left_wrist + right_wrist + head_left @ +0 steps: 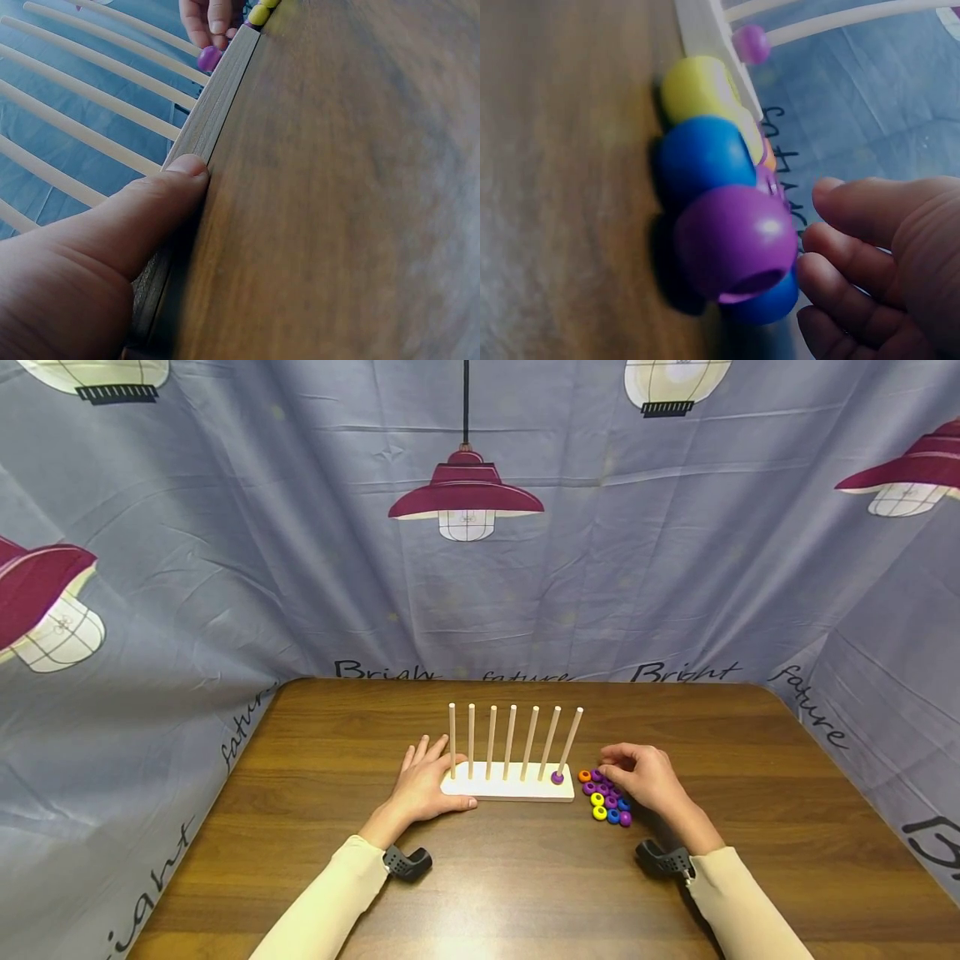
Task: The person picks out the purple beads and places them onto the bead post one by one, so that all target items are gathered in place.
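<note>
A pale wooden peg rack (510, 790) stands on the table, several upright rods along its base. One purple bead (557, 778) sits at the foot of its rightmost rod. My left hand (423, 787) holds the rack's left end, the thumb (161, 199) along the front edge, the index finger at the back and other fingers spread out behind. To the right of the rack, my right hand (647, 774) hovers at a cluster of beads, fingers loosely bent, with a gap between thumb and fingertips. Nearest its wrist camera is a purple bead (735, 240) beside a blue bead (705, 157).
Yellow beads (598, 812) lie at the near side of the cluster, and an orange bead (585, 776) lies at its far left, close to the rack's end. The brown wooden table (480, 877) reaches back to a grey-blue printed curtain (480, 602).
</note>
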`<state>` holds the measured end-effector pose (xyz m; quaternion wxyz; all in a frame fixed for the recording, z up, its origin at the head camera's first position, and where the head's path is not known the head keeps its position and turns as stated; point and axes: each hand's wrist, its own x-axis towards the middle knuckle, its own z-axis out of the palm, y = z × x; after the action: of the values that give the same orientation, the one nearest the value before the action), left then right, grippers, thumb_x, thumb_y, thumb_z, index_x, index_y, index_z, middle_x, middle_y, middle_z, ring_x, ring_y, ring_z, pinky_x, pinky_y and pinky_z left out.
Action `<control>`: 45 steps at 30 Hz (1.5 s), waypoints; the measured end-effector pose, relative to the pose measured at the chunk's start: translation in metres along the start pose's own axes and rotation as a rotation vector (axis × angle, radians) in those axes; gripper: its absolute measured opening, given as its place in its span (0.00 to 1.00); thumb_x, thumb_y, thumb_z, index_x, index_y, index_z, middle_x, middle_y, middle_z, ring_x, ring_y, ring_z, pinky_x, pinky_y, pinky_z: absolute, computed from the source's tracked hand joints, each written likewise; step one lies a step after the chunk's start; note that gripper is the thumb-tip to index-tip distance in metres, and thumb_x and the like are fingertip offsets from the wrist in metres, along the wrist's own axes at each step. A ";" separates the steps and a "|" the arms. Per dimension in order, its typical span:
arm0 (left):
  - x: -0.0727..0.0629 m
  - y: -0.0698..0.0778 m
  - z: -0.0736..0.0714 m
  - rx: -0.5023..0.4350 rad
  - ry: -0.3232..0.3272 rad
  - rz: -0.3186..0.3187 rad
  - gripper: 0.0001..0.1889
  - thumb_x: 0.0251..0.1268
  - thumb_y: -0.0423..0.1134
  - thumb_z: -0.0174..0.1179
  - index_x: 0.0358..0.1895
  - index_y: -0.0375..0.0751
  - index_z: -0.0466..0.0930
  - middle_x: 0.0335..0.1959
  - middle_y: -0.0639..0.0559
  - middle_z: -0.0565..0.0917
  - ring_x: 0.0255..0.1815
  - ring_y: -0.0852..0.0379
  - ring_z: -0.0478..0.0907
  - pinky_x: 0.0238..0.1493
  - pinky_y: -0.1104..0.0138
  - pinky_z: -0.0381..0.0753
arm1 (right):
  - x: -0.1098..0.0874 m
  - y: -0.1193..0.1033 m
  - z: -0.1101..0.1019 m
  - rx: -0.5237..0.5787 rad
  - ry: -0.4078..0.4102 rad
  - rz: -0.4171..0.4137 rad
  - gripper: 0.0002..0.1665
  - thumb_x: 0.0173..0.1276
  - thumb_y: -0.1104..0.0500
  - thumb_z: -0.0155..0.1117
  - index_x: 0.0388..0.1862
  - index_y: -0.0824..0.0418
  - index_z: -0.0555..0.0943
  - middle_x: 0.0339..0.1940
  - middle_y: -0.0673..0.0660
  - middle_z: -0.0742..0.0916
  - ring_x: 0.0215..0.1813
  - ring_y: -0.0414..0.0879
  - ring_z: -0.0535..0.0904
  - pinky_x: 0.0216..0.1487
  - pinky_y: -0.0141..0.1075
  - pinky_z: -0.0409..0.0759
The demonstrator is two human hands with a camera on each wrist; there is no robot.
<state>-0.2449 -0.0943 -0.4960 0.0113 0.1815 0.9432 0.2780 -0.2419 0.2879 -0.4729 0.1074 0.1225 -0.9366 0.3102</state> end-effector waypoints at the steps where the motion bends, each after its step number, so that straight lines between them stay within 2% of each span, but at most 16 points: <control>1: 0.000 0.000 0.000 0.000 0.000 0.000 0.39 0.46 0.61 0.76 0.64 0.50 0.80 0.80 0.35 0.63 0.82 0.27 0.48 0.81 0.35 0.44 | 0.000 0.001 0.000 -0.006 0.004 -0.001 0.11 0.60 0.62 0.77 0.41 0.63 0.89 0.35 0.57 0.93 0.33 0.37 0.84 0.37 0.32 0.82; 6: 0.000 0.000 0.000 0.005 0.001 0.004 0.39 0.46 0.62 0.76 0.64 0.50 0.80 0.80 0.35 0.63 0.82 0.27 0.49 0.81 0.35 0.44 | 0.001 0.008 0.001 -0.022 0.026 -0.016 0.10 0.60 0.64 0.76 0.41 0.64 0.89 0.36 0.58 0.93 0.33 0.35 0.83 0.37 0.33 0.82; 12: 0.001 -0.001 0.000 0.007 0.002 0.006 0.40 0.47 0.62 0.75 0.65 0.49 0.80 0.80 0.36 0.62 0.83 0.27 0.48 0.81 0.36 0.43 | 0.000 0.013 0.002 -0.040 0.023 -0.016 0.09 0.59 0.68 0.75 0.40 0.65 0.89 0.35 0.58 0.93 0.33 0.40 0.85 0.37 0.34 0.83; 18: 0.000 -0.002 0.000 0.007 0.002 0.007 0.40 0.46 0.62 0.75 0.65 0.49 0.80 0.80 0.35 0.62 0.82 0.27 0.48 0.81 0.36 0.44 | -0.002 0.016 0.002 -0.019 -0.016 -0.004 0.11 0.57 0.71 0.74 0.40 0.66 0.89 0.33 0.57 0.92 0.31 0.34 0.82 0.35 0.29 0.82; 28: 0.001 -0.002 0.000 0.007 -0.002 0.006 0.39 0.46 0.62 0.76 0.65 0.50 0.80 0.80 0.35 0.63 0.82 0.27 0.49 0.80 0.35 0.44 | -0.007 0.015 0.003 -0.013 -0.068 -0.006 0.12 0.58 0.65 0.76 0.42 0.64 0.89 0.34 0.55 0.92 0.31 0.30 0.78 0.33 0.27 0.80; 38: 0.001 -0.001 0.000 0.008 -0.004 0.006 0.39 0.47 0.62 0.75 0.64 0.50 0.80 0.80 0.35 0.63 0.83 0.28 0.49 0.81 0.36 0.44 | -0.006 0.015 0.006 -0.011 -0.054 -0.061 0.13 0.56 0.62 0.80 0.40 0.62 0.90 0.33 0.54 0.92 0.29 0.28 0.75 0.31 0.28 0.76; 45: 0.001 -0.003 0.002 0.006 0.002 0.022 0.39 0.47 0.61 0.75 0.64 0.48 0.80 0.79 0.34 0.63 0.82 0.27 0.48 0.80 0.35 0.44 | -0.003 0.012 0.009 -0.022 -0.073 -0.088 0.14 0.56 0.61 0.80 0.42 0.61 0.90 0.33 0.53 0.90 0.29 0.30 0.75 0.32 0.30 0.75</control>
<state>-0.2464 -0.0953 -0.4987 0.0068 0.1915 0.9420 0.2755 -0.2434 0.2923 -0.4878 0.0879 0.1737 -0.9369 0.2904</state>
